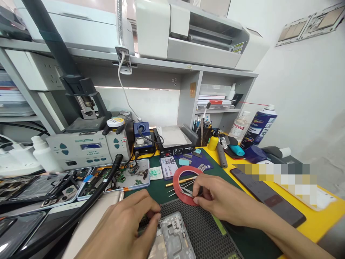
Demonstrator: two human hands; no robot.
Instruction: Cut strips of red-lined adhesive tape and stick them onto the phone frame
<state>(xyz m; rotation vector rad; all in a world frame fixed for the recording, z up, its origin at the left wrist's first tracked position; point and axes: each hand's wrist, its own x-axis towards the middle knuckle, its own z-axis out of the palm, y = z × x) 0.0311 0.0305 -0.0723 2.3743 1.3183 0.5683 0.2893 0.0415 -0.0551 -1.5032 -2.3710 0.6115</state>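
Note:
My left hand [125, 225] is closed at the upper left edge of an opened phone frame [176, 235], thumb and index finger pinching there. The silvery frame carries handwritten marks and lies on a black perforated mat [207, 225]. My right hand [215, 196] is over the right side of a red tape ring [177, 181], fingers curled together. Metal tweezers [185, 191] run across the ring, their back end between these fingertips; the exact grip is partly hidden. A golden pen-like tool [176, 182] lies just beyond the tweezers.
Phone-part trays [144, 186] and a black hose [107, 183] are on the left. A hot-air station [88, 147] and a small heating plate [175, 144] stand behind. To the right lie a dark phone panel [269, 198], a yellow bottle [213, 142] and a spray can [258, 127].

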